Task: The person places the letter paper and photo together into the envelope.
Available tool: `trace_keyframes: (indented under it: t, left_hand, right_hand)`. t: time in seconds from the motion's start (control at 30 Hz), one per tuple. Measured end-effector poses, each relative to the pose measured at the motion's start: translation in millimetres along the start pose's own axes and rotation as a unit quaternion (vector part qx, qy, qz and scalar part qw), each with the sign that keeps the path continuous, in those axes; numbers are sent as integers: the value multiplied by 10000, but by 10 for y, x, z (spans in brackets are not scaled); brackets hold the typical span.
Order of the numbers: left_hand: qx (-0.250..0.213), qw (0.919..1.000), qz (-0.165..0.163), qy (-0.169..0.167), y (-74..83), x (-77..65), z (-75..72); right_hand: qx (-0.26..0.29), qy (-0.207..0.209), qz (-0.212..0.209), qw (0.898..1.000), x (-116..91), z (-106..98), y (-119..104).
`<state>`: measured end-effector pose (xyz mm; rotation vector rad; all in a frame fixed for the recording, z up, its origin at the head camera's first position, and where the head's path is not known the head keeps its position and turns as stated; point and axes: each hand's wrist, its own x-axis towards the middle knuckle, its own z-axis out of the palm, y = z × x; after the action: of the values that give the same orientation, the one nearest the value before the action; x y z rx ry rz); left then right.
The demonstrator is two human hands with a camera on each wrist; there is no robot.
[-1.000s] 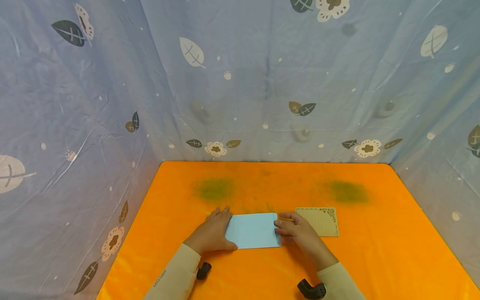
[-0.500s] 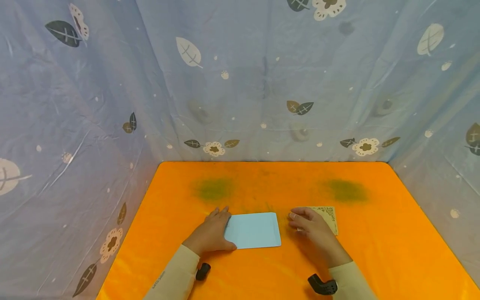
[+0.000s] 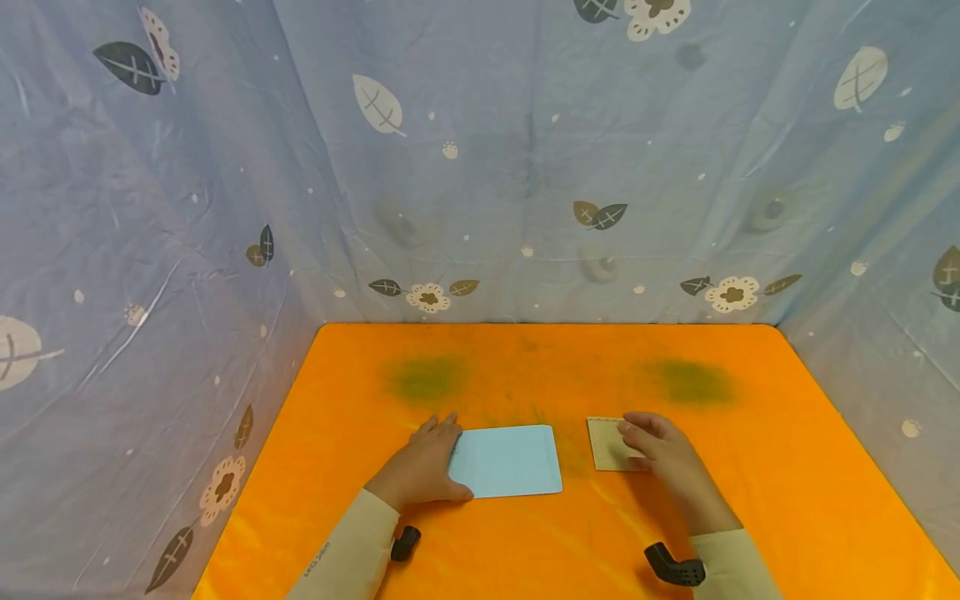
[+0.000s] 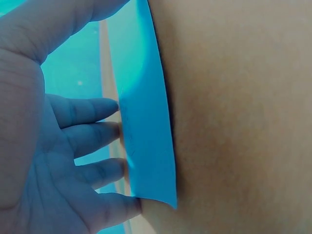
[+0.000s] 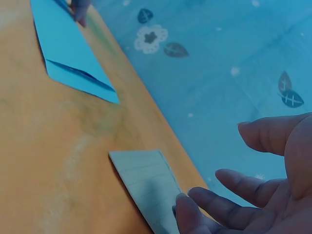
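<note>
Pale-blue flat rectangular paper envelope (image 3: 513, 461), creased near its right end, lies on smooth orange table covering (image 3: 510, 550). Left hand (image 3: 422, 467) at its left edge, fingers spread, thumb at near corner. Beige rectangular lined paper card (image 3: 604, 446) lies just right of envelope, partly hidden by right hand (image 3: 667, 458); fingers parted, contact with card can't tell. Blue-grey wrinkled leaf-print curtain (image 3: 495, 183) behind.
</note>
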<state>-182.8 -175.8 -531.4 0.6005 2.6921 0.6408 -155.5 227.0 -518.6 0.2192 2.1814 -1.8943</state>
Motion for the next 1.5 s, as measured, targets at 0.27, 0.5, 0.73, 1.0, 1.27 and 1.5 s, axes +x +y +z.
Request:
trace_keyframes:
  t: [0.27, 0.5, 0.73, 1.0, 1.27, 1.5]
  left_hand:
    - [-20, 10000, 1, 25, 6, -12, -6]
    - [-74, 10000, -29, -18, 18, -8, -9]
    - [-119, 9999, 11, 27, 0, 0, -2]
    - [-83, 10000, -7, 3, -11, 8, 4]
    - [-132, 9999, -30, -16, 4, 3, -11]
    - [-81, 10000, -37, -31, -3, 12, -8]
  right_hand:
    - [-35, 39, 51, 10000, -18, -81, 16]
    - [-272, 41, 111, 9996, -15, -158, 5]
    - [-384, 128, 142, 9991, -18, -241, 12]
    - [-409, 255, 214, 9986, -37, -333, 55]
    - [-454, 325, 310, 9980, -49, -441, 77]
    - [-319, 275, 371, 9984, -59, -499, 67]
